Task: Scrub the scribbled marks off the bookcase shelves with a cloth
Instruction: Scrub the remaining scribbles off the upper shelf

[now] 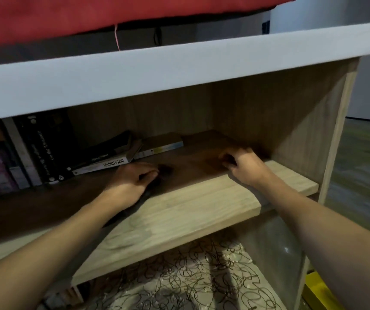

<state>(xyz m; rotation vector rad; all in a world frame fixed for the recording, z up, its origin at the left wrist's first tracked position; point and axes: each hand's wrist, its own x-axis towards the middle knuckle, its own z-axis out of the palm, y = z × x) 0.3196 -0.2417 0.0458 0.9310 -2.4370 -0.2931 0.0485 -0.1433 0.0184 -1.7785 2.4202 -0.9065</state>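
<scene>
Fingers (151, 174) of the left hand (132, 182) are curled round something dark, seemingly the cloth (165, 170), which is pressed against the shaded part of the shelf (179, 211); blur and shadow keep its outline from being made out. A dark strip is seen under the left wrist, running back along the shelf towards the front edge; whether it belongs to the cloth cannot be told. Fingers (230, 162) of the right hand (243, 166) are bent downward onto the shelf further right, and a small dark shape is glimpsed beneath them; whether anything is gripped there cannot be told. The two hands are set apart on the same shelf, with the left one nearer the books (45, 151).

Upright books are stood at the left of the shelf, and a few more are laid leaning or flat just behind the left hand; the word on one pale spine is read upside down. The shelf belongs to a light wooden bookcase (334, 139) with a white top edge. On the lower shelf (179, 278), dense dark scribbles (202, 271) are spread across the surface. A clear rounded object (275, 249) is seen at the right of that lower shelf. Red fabric (90, 12) is seen above the bookcase top.
</scene>
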